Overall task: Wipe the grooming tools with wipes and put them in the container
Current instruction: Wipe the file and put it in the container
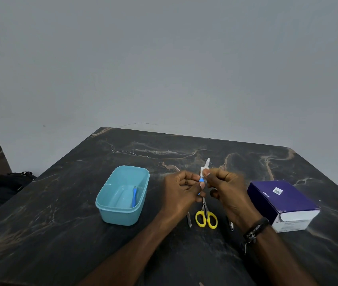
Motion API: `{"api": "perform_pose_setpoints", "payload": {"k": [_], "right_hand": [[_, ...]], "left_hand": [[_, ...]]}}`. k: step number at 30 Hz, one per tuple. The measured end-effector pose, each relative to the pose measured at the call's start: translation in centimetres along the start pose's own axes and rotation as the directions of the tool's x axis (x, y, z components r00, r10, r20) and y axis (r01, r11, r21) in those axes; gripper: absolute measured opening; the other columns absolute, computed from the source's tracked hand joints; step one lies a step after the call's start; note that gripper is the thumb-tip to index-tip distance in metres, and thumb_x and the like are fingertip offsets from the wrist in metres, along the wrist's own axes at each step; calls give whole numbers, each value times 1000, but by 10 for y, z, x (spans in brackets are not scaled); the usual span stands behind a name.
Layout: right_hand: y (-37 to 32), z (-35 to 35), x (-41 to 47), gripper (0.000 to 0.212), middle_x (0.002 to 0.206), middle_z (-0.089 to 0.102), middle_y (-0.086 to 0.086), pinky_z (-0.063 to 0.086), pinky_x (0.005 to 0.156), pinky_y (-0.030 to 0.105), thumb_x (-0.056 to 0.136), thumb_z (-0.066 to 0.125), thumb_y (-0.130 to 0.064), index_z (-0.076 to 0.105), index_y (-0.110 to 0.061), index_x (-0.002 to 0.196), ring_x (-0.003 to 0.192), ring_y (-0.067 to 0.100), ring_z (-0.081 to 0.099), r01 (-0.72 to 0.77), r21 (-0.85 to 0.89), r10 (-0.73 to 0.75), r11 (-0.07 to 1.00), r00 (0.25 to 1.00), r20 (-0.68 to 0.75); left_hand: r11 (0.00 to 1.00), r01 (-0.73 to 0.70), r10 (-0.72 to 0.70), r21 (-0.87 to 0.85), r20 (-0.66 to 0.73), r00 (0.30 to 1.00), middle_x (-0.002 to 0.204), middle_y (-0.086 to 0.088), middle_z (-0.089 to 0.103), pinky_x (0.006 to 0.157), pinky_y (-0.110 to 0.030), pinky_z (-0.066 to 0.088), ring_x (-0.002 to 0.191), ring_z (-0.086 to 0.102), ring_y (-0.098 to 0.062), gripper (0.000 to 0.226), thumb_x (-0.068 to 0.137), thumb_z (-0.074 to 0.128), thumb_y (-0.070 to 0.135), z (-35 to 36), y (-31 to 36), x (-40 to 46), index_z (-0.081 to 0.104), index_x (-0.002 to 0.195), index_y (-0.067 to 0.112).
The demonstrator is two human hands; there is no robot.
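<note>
Both forearms reach in over the dark marble table (60, 203). Left hand (181, 189) pinches the blue handle of a small grooming tool (207, 163), whose pale tip points up and away; right hand (225, 188) pinches a white wipe (202, 172) around its shaft. Below lie yellow scissors (206, 218), between two metal tools. A teal container (122, 195) sits left, a purple box (283, 205) right.

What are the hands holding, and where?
Left hand holds a blue-handled tool by its handle; right hand pinches a white wipe around its blade.

Teal container (110, 211), yellow-handled scissors (206, 218), purple box (277, 198), black veined-marble table (60, 234).
</note>
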State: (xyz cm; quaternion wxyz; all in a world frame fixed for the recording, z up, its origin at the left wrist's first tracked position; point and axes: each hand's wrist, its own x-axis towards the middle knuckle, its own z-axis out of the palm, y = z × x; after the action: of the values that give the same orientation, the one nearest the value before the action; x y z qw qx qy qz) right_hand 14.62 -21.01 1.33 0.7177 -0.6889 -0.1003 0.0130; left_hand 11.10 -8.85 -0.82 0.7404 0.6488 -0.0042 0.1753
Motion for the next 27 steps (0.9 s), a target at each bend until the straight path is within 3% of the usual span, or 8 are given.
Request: {"api": "perform_pose_setpoints", "payload": {"k": [4, 10, 15, 19, 23, 27], "right_hand": [[-1, 2, -3, 19, 72, 69, 10, 43, 50, 20, 87, 64, -18, 72, -1, 89, 58, 11, 58, -29, 7, 28, 1000, 998, 61], [-3, -5, 3, 17, 69, 61, 1, 41, 57, 25, 86, 67, -22, 74, -9, 92, 64, 9, 51, 31, 53, -24, 998, 993, -114], [-4, -9, 4, 15, 69, 55, 4, 40, 54, 22, 87, 66, -21, 74, -10, 91, 64, 11, 47, 60, 110, -44, 992, 989, -142], [-5, -13, 6, 17, 72, 55, 6, 39, 52, 22, 86, 67, -21, 73, -7, 90, 64, 11, 47, 21, 106, -12, 994, 996, -83], [-6, -11, 4, 16, 70, 56, 5, 39, 56, 24, 87, 66, -20, 72, -8, 79, 67, 13, 48, -35, -32, 38, 999, 995, 89], [-5, -6, 0, 18, 59, 57, 0, 36, 51, 21, 89, 64, -14, 71, -7, 74, 59, 9, 47, -14, -152, 40, 988, 984, 171]], "left_hand": [[1000, -3, 3, 7, -4, 1000, 75, -16, 70, 53, -26, 55, 62, 70, -23, 8, 81, 72, 2, -3, -1, 2, 66, 85, 5], [999, -10, 8, 50, 38, 999, 76, -19, 70, 53, -28, 55, 60, 69, -24, 9, 82, 71, 1, 0, -2, 0, 66, 88, 6], [998, -17, 15, 68, 23, 1000, 76, -18, 68, 50, -27, 55, 55, 66, -18, 9, 84, 68, 0, -1, 1, 0, 66, 91, 5], [998, -55, 53, -33, -73, 996, 73, -10, 67, 49, -28, 54, 54, 63, -17, 8, 85, 66, 1, -3, 9, 1, 66, 91, 7], [981, -119, 85, -155, -209, 974, 66, -8, 65, 48, -28, 53, 56, 61, -19, 18, 85, 67, 1, -8, 15, 6, 66, 102, 6], [964, -117, 50, -241, -264, 963, 68, -8, 65, 44, -27, 50, 52, 60, -17, 20, 84, 68, 0, -7, 18, 6, 64, 103, 4]]}}
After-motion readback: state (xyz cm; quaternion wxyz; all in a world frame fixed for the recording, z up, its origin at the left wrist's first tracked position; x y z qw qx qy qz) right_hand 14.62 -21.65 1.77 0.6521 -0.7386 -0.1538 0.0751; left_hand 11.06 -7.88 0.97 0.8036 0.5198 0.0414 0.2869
